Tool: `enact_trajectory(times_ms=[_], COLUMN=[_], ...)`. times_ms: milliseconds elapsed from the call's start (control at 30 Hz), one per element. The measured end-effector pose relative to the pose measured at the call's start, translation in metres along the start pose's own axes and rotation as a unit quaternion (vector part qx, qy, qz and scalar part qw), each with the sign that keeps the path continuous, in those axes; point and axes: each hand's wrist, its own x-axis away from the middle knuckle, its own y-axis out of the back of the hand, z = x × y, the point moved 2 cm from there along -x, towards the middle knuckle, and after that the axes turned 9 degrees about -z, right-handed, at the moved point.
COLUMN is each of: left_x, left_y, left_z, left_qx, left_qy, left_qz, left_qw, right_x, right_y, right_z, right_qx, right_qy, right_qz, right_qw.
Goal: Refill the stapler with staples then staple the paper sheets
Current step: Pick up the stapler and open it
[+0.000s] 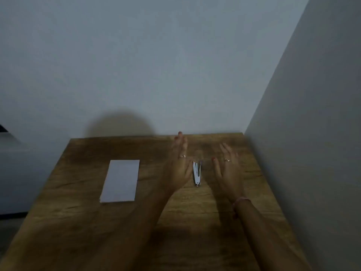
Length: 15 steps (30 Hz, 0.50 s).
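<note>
Stapler (197, 173) looks blurry, lying between both flat, spread hands: left hand (178, 169) at 9 o'clock, right hand (227, 171) at 3; paper sheets (120, 180) farther left on tabletop (195, 222).

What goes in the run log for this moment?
left hand: open | right hand: open | small white stapler: between hands, ungripped | white paper stack: left, untouched
</note>
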Motion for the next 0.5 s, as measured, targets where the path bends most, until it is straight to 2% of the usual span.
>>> enact_trajectory(times_ms=[67, 133, 233, 333, 500], left_x=[0.011, 0.026, 0.034, 0.035, 0.032], left_y=[-0.011, -0.022, -0.035, -0.040, -0.048], left_z=[0.005, 0.008, 0.012, 0.011, 0.010], left_qx=[0.046, 0.079, 0.163, 0.184, 0.189], left_qy=[0.130, 0.239, 0.370, 0.424, 0.444], left_qz=[0.030, 0.040, 0.046, 0.060, 0.099], left_qw=[0.990, 0.967, 0.913, 0.885, 0.870], right_x=[0.004, 0.011, 0.011, 0.009, 0.009], right_y=[-0.004, -0.010, -0.021, -0.029, -0.043], right_z=[-0.008, -0.015, -0.020, -0.020, -0.020], right_qx=[-0.018, -0.031, -0.065, -0.107, -0.135], right_qy=[-0.059, -0.133, -0.222, -0.256, -0.310], right_qz=[0.005, 0.048, 0.099, 0.109, 0.146], right_qw=[0.998, 0.990, 0.968, 0.954, 0.930])
